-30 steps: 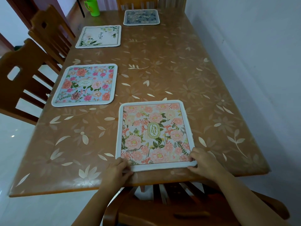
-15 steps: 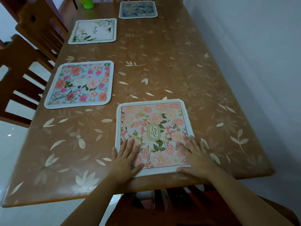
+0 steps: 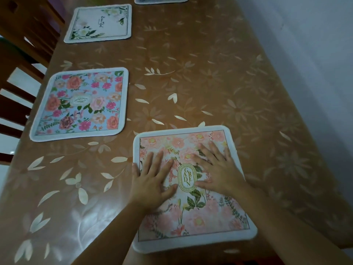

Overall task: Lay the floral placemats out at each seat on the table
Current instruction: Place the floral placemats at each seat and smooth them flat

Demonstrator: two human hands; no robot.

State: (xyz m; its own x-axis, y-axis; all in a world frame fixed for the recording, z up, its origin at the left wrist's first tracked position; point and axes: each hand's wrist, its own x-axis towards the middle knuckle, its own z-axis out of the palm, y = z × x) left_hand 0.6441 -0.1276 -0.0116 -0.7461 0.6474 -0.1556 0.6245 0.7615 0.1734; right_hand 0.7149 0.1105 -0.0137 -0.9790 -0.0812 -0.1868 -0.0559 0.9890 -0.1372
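Head view: the step in hand looks like smoothing the pink GARDEN placemat [image 3: 200, 222] flat at the near seat. The left hand [image 3: 152, 180] lies on its left half, little finger out over the white border. The right hand [image 3: 217, 169] lies on its upper right part. Both grips are spread, fingers straight, palms down, pinching nothing.

The mat lies flat on the brown leaf-print surface [image 3: 219, 83], close to the near edge. Whether its border overhangs cannot be told. It looks thin and soft, with rounded corners, peach flowers and a gold oval label showing between the hands.

Beyond it to the left sits a blue floral placemat [image 3: 82, 104], further beyond a white placemat [image 3: 99, 23], and furthest a dark placemat [image 3: 160, 0] cut by the frame top.

Judgement: four mats are down, so the task is near done. The next move calls for lifting both hands straight off without dragging the mat askew.
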